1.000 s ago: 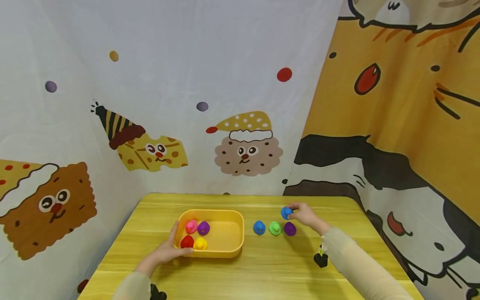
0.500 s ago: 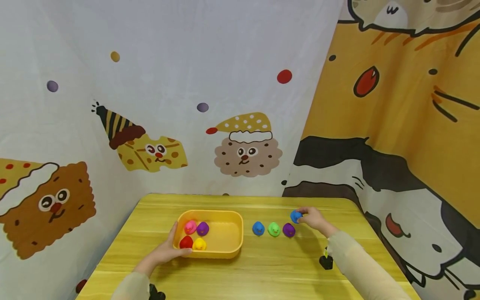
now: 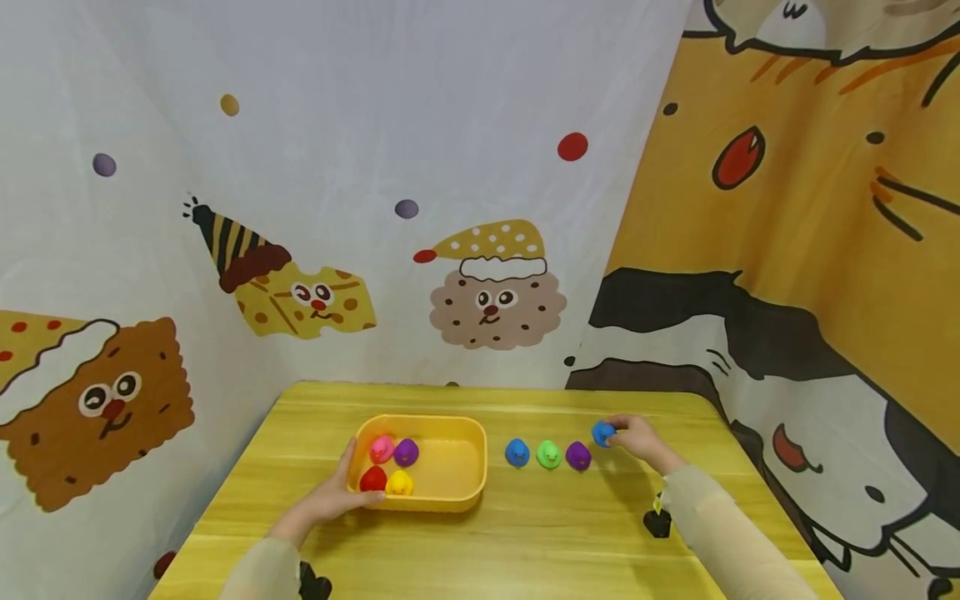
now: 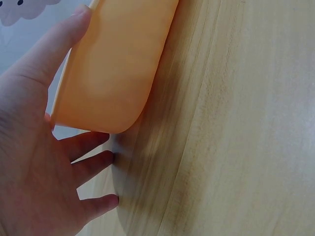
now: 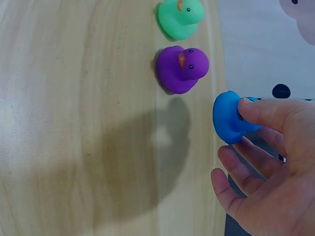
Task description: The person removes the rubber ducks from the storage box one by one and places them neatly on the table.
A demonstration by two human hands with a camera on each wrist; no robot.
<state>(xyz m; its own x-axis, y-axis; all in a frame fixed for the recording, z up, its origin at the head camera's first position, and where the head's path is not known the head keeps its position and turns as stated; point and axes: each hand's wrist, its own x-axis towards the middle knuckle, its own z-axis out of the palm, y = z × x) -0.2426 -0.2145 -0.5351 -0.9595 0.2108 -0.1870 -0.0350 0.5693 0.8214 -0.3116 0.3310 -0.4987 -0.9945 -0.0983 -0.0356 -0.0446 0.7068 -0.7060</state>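
Observation:
My right hand (image 3: 639, 440) pinches a blue rubber duck (image 5: 226, 118) between thumb and fingers, with the other fingers spread loosely below in the right wrist view. The duck is held over the table, right of a purple duck (image 3: 578, 456). Left of that, a green duck (image 3: 548, 455) and another blue duck (image 3: 517, 452) stand in a row. My left hand (image 3: 333, 497) holds the near left corner of a yellow plastic tub (image 3: 468, 503), thumb over the rim (image 4: 78, 46) and fingers around the outside. Pink (image 3: 382, 450), purple (image 3: 406, 452), red (image 3: 373, 480) and yellow (image 3: 400, 483) ducks sit in its left half.
The wood-grain table (image 3: 480, 558) meets a printed cloth backdrop (image 3: 480, 125) at its back edge and right side. A black piece (image 3: 657, 523) shows by the right wrist, another (image 3: 314, 583) by the left.
My right hand has moved right with the blue duck, from behind the purple duck to the right of it. My left hand and the tub have stayed in place.

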